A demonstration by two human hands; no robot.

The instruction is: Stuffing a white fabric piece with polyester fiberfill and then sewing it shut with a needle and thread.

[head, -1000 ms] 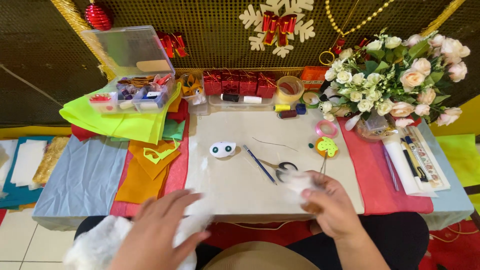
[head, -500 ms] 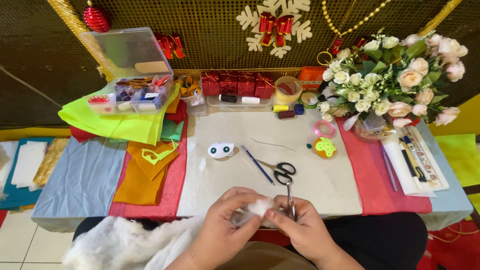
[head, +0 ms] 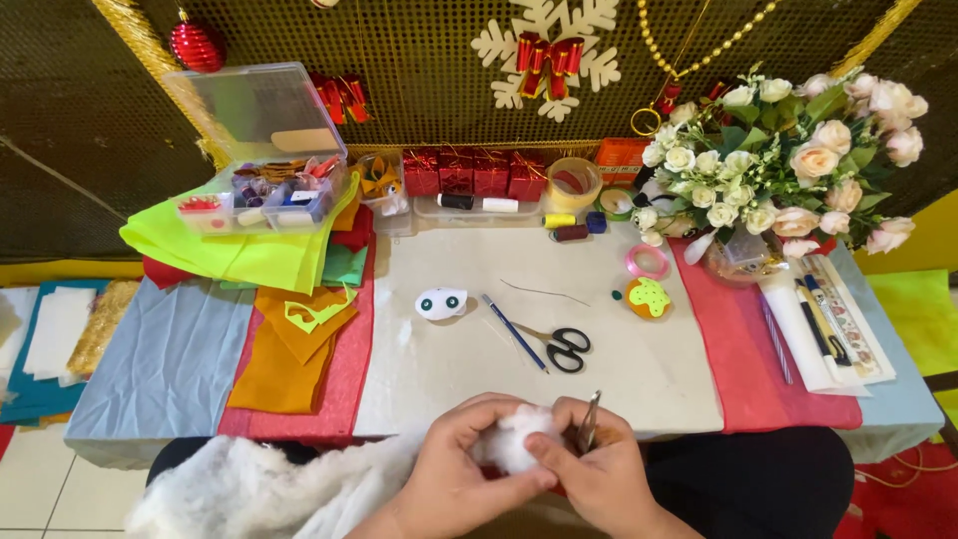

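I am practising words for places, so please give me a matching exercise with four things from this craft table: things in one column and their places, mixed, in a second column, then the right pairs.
Things:
1. white stuffing
2. scissors
3. flower bouquet
4. clear plastic box

Places:
A. at the far right of the table
B. on the lime green felt, far left
C. between the left hand and right hand
D. flat on the pale sheet, beside a blue pencil

Pairs: 1-C, 2-D, 3-A, 4-B
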